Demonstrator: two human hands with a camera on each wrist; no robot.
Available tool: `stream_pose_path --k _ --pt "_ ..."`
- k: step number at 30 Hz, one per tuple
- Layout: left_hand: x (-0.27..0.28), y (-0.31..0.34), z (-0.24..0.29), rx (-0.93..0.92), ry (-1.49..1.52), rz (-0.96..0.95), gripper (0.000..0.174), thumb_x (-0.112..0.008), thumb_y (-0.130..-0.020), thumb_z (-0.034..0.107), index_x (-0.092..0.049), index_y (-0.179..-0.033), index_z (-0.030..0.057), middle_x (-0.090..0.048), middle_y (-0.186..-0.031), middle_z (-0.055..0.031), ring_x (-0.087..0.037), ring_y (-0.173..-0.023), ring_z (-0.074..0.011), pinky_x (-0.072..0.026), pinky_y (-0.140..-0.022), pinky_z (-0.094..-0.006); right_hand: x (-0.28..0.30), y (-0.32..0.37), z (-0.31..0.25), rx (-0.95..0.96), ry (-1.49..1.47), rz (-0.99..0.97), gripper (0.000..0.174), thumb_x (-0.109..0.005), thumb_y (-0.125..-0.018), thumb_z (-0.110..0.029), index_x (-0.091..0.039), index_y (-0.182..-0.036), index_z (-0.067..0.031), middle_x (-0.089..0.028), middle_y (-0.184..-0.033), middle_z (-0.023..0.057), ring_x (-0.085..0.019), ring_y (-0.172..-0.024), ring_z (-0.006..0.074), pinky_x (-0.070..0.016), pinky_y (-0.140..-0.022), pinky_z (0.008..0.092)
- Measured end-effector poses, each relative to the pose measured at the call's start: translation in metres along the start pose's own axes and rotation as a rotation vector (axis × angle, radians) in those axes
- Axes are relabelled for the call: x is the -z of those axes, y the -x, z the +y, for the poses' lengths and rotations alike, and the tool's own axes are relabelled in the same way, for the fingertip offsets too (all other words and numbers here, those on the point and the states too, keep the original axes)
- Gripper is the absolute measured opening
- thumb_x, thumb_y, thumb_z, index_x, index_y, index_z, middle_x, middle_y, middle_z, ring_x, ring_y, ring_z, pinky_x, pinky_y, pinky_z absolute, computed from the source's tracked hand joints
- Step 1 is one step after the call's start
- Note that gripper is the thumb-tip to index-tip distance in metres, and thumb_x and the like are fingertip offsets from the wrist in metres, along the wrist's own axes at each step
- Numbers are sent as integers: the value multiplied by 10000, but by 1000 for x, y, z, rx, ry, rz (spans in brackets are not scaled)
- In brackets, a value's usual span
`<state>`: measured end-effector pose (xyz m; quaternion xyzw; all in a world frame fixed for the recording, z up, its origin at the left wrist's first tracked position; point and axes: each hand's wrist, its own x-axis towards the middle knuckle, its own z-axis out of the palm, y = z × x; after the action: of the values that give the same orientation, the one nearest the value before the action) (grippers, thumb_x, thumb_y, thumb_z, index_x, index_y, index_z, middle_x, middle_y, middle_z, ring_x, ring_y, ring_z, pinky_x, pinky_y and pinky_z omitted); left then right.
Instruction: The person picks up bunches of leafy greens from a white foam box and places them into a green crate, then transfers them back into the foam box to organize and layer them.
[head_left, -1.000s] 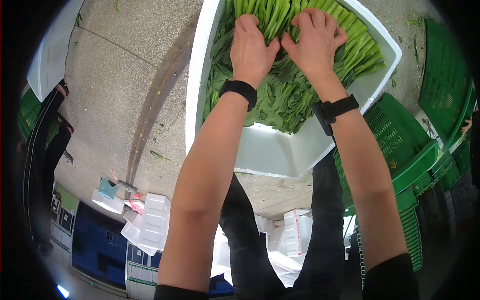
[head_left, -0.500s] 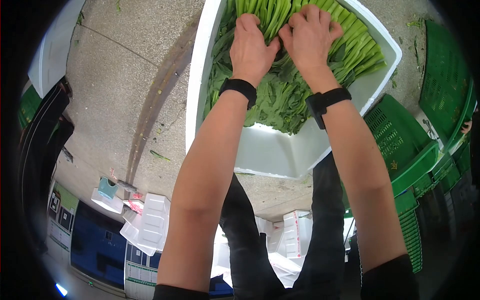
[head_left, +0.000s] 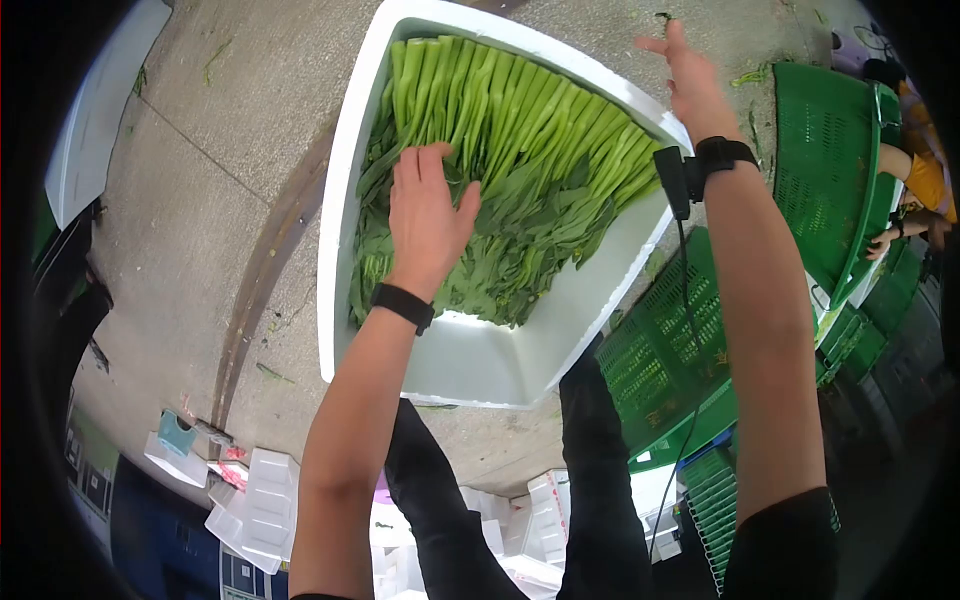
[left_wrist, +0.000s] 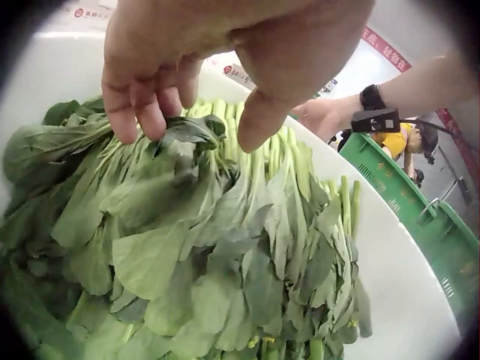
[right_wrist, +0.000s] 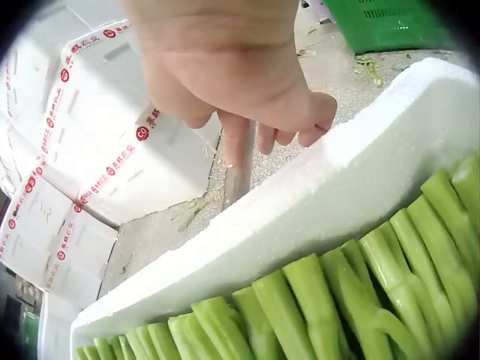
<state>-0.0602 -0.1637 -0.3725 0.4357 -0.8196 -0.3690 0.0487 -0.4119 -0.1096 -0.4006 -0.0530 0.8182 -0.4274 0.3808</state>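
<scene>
A white foam box holds a layer of choy sum, its cut stalks along the far wall and its leaves towards the person. Over the left part of the bundle is my left hand, thumb apart and fingers loosely bent. In the left wrist view those fingertips hang right at the leaves where they meet the stalks, pinching nothing. My right hand is outside the box, past its far right corner, with fingers spread and nothing held. The right wrist view has that hand beyond the foam rim.
Green plastic crates stand to the right, with another person in yellow behind them. White foam boxes lie on the floor behind. More boxes with red printed tape are stacked beyond the rim. Leaf scraps dot the concrete floor.
My right hand has left the stalks and swung right, out over the box edge. The left hand has come off the stalks onto the leaf side, fingers looser. The head view has shifted.
</scene>
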Motion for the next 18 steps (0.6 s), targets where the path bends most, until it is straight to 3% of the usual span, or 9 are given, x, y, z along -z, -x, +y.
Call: stream_pose_path --k 2,6,8,12,14,15,17,18 --pt "2 0 6 28 3 -9 408 -699 -789 130 -510 -1136 31 -494 -1120 -150 -491 -1078 -349 -432 -896 -415 -4 5 -4 -73 119 102 433 -672 -851 -391 -664 -1187 -118 -341 -1499 157 -306 -1379 341 -243 -1115 463" --pt "4 -5 8 -12 -25 19 387 -705 -785 137 -529 -1115 38 -491 -1119 -151 -493 -1057 -338 -430 -878 -414 -3 -15 18 -133 40 99 446 -699 -828 -370 -646 -1207 -142 -357 -1485 174 -309 -1370 365 -296 -1095 446" --pt "4 -10 9 -67 -191 120 351 -719 -778 158 -551 -1068 54 -524 -1063 -136 -508 -1003 -326 -428 -848 -411 2 -22 33 21 159 101 458 -715 -811 -303 -613 -1235 -163 -354 -1483 173 -331 -1355 366 -319 -1066 498" --pt "-10 -23 9 -13 -221 105 293 -731 -778 190 -560 -982 69 -588 -934 -97 -553 -910 -311 -437 -813 -417 3 -12 29 -51 419 159 518 -718 -786 -224 -567 -1280 -202 -333 -1493 150 -325 -1350 381 -307 -1053 538" --pt "-22 -25 5 -13 -252 87 271 -724 -786 191 -565 -965 66 -588 -945 -100 -565 -907 -315 -451 -795 -417 -6 20 31 459 792 410 520 -687 -774 -196 -561 -1277 -227 -394 -1449 105 -339 -1333 365 -297 -1047 552" --pt "-25 -27 1 -15 -271 75 250 -718 -793 193 -571 -948 63 -589 -955 -103 -577 -905 -319 -465 -777 -416 -14 40 25 457 786 406 520 -687 -774 -196 -561 -1277 -227 -394 -1449 105 -339 -1333 365 -297 -1047 552" --pt "-19 -35 -9 4 -246 73 235 -706 -802 178 -582 -942 36 -616 -943 -118 -614 -873 -327 -498 -729 -405 -41 86 11 958 652 396 445 -706 -780 -220 -603 -1208 -148 -545 -1285 155 -447 -1250 341 -311 -1064 447" --pt "-15 -39 -19 11 -185 92 241 -706 -799 166 -584 -950 23 -629 -926 -131 -626 -850 -329 -505 -714 -401 -53 105 13 990 626 314 422 -687 -772 -199 -605 -1185 -167 -551 -1248 99 -453 -1200 302 -321 -996 449"
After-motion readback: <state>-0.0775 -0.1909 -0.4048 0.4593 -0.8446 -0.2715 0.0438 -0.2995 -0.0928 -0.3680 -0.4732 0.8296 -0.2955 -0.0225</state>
